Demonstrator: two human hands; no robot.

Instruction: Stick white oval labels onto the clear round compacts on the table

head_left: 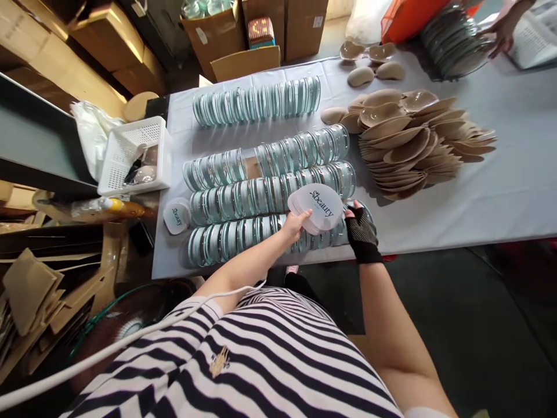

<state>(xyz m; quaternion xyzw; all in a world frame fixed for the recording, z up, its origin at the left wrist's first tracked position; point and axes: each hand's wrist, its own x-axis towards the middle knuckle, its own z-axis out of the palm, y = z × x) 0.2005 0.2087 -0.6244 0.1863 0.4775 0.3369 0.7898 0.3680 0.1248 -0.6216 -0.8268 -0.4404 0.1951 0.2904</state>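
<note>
A striped shirt (261, 360) fills the near edge. Above it, the left hand (295, 225) grips a stack of white printed cards (317, 208), fingers curled closed round its lower-left edge. The gloved right hand (361, 232) sits at the stack's three o'clock, apparently pinching it; its fingertips are partly hidden. Rows of clear round cases (261, 197) lie beneath on the bench (513, 191), with tan pads (413, 139) heaped at two o'clock.

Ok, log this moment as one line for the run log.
left hand: holds card stack | right hand: gloved, touching stack edge | under: rows of clear cases | right: beige pads pile
</note>
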